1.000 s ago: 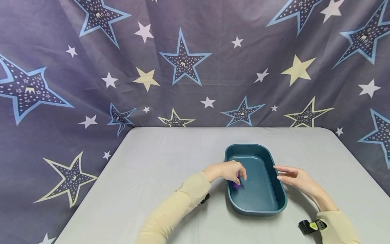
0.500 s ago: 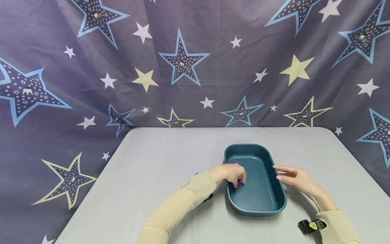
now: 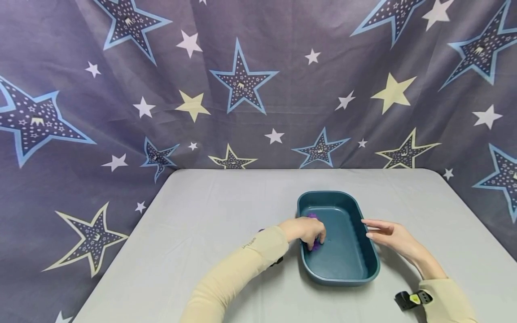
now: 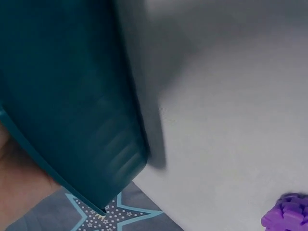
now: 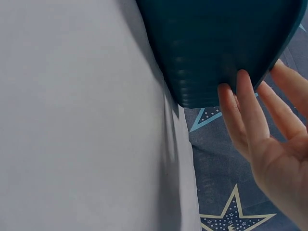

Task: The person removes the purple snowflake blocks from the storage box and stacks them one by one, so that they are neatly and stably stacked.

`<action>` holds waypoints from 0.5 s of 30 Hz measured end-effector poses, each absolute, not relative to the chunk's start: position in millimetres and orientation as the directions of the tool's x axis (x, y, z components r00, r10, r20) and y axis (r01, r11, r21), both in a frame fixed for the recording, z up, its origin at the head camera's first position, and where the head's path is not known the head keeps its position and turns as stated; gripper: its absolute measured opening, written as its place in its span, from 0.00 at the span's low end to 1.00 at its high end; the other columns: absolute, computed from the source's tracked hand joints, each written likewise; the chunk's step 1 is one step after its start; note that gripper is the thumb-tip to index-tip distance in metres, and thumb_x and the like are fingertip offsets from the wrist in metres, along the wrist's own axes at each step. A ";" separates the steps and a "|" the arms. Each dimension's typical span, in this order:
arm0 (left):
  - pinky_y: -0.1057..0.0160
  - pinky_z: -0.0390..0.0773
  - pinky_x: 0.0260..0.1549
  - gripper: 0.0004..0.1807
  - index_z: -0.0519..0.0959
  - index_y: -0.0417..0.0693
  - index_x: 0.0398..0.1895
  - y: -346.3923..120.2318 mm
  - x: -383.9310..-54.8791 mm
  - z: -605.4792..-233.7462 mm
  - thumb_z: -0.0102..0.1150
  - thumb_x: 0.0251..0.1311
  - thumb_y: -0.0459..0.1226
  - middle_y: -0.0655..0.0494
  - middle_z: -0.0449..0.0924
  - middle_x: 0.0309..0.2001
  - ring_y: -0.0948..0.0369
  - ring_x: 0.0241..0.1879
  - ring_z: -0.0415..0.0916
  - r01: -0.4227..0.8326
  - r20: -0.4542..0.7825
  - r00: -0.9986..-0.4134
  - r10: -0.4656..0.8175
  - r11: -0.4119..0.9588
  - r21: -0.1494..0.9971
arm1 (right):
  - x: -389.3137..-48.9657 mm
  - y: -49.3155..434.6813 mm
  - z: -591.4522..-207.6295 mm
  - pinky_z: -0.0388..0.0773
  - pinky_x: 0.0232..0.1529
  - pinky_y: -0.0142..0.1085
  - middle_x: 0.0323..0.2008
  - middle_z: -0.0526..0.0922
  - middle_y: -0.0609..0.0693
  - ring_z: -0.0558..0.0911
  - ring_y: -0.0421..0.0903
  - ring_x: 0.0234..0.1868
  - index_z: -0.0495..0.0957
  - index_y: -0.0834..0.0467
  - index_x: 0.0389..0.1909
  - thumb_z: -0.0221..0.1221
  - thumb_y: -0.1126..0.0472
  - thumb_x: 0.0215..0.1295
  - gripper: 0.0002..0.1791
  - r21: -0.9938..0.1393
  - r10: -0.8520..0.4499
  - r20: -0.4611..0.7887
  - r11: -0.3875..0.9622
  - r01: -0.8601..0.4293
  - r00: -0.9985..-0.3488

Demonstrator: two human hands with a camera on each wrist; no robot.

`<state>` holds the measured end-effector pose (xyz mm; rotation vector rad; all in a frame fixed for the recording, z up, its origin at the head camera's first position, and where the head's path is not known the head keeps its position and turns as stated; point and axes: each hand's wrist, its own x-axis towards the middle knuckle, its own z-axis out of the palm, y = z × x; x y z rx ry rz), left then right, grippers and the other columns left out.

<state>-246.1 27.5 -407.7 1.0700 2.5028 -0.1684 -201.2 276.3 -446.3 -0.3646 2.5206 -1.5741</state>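
Note:
A deep teal tray [image 3: 343, 264] stands on the table, right of centre. My left hand [image 3: 304, 229] reaches over its left wall, fingers curled down around a purple knobbly piece [image 3: 316, 245] near the tray floor. More purple [image 3: 312, 216] shows just beyond the knuckles; the hand hides the rest. In the left wrist view the wall of the tray [image 4: 72, 86] covers the fingers. My right hand [image 3: 397, 237] is at the tray's right wall, its fairly straight fingertips against the outside, as the right wrist view also shows with the fingers [image 5: 252, 106] spread.
Another purple piece with a bumpy, lobed shape [image 4: 288, 214] lies on the table outside the tray in the left wrist view. The pale grey table [image 3: 218, 206] ends at a dark curtain [image 3: 282, 103] printed with stars.
My left hand has moved slightly right and lower over the tray, and purple now shows beyond its knuckles. The right hand and the tray stay in place.

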 end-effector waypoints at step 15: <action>0.73 0.68 0.28 0.17 0.76 0.61 0.30 29.5 -244.4 -415.2 0.72 0.36 0.36 0.70 0.74 0.34 0.71 0.33 0.68 0.733 -0.409 -0.636 0.654 0.679 -0.054 | -201.3 277.2 -447.5 0.70 0.42 0.23 0.50 0.75 0.51 0.74 0.28 0.44 0.68 0.65 0.56 0.58 0.56 0.57 0.27 -0.901 -0.284 0.018 0.412 -0.139 -0.959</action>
